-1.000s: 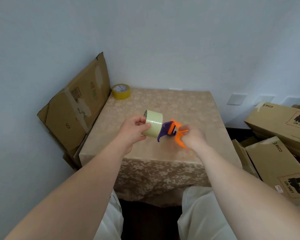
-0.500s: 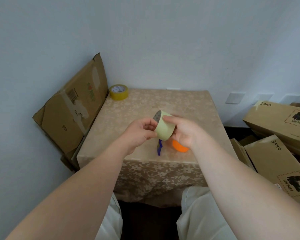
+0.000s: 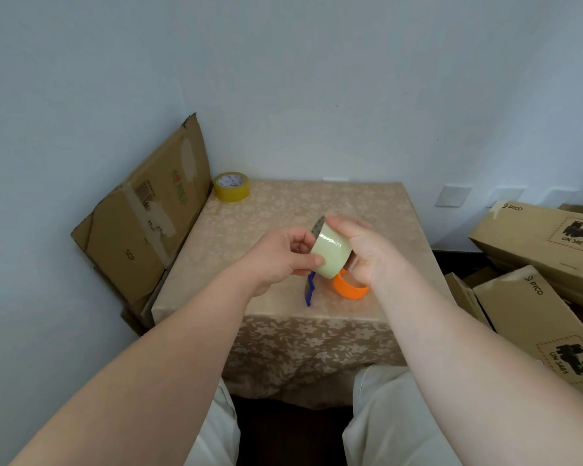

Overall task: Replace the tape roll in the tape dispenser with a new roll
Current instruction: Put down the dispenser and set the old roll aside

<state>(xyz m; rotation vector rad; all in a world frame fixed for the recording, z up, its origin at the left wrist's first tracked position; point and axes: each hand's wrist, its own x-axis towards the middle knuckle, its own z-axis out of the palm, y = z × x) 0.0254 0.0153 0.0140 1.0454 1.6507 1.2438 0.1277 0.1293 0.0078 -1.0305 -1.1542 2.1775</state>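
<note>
The table [image 3: 283,210] fills the corner, with flat cardboard [image 3: 142,237] leaning at its left edge and boxes [image 3: 535,237] stacked to the right. Open room is therefore over the cloth and toward me, not out to the sides.

My hands are together above the table's near half. The left hand [image 3: 280,260] clamps the pale roll [image 3: 332,255], thumb on its outer face and fingers curled at the core. I hold it tilted, probably to work on its edge. My right hand [image 3: 367,250] lies against the roll's far side. Its fingers are blurred, so I cannot tell whether they grip or only touch.

The dispenser [image 3: 349,289] lies on the cloth just below the roll, near the front edge, with nothing loaded that I can see. It seems parked there to free both hands. A yellow roll [image 3: 232,186] sits well apart in the far left corner, beside the cardboard.
</note>
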